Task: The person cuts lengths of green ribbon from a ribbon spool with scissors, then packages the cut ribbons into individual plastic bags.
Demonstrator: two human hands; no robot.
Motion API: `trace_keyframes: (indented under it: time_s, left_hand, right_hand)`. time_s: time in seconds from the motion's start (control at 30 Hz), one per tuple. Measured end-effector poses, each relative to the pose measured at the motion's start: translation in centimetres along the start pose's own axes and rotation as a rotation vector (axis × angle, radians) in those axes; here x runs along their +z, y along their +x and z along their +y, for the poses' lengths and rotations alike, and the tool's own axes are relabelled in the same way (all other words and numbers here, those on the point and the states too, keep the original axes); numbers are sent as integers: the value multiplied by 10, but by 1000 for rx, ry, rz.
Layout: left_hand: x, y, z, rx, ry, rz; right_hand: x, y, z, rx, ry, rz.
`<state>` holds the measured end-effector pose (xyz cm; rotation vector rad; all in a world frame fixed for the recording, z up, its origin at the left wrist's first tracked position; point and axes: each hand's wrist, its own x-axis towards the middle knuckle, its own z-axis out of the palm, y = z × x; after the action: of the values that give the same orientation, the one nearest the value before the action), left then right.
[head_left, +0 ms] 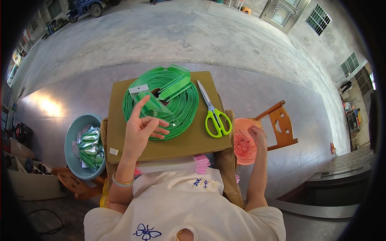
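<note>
My left hand [142, 126] pinches a clear plastic packet [148, 103] with green material inside and a white top edge, its index finger stretched along it. The packet is over a large coil of green dotted ribbon [183, 114], which lies on a brown cardboard box [120, 138]. On the box, right of the coil, lie scissors [217, 122] with lime-green handles, blades pointing away from me. My right hand [259, 137] is at the right rim of a pink basin [242, 160], fingers curled together; anything in them is too small to make out.
Thin pinkish-red strips [243, 145] lie in the pink basin. At left, a blue basin [71, 158] holds several shiny green packets [91, 148]. Wooden chairs stand beside both basins. Pink-edged plastic sleeves [193, 164] stick out below the box top, close to my body.
</note>
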<state>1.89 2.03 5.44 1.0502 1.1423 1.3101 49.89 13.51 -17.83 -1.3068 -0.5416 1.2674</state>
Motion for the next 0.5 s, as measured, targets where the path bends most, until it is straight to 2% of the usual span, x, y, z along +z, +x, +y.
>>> trace_keyframes:
  time_s: [0.13,0.23,0.5]
  left_hand:
    - [1,2,0,-6,26,16]
    - [4,2,-2,-10,36,18]
    - [2,2,0,10,40,28]
  right_hand:
    - [-3,28,55,-38,-136,300]
    - [20,34,77,-48,-257,420]
    - [66,37,88,-62,-422,444]
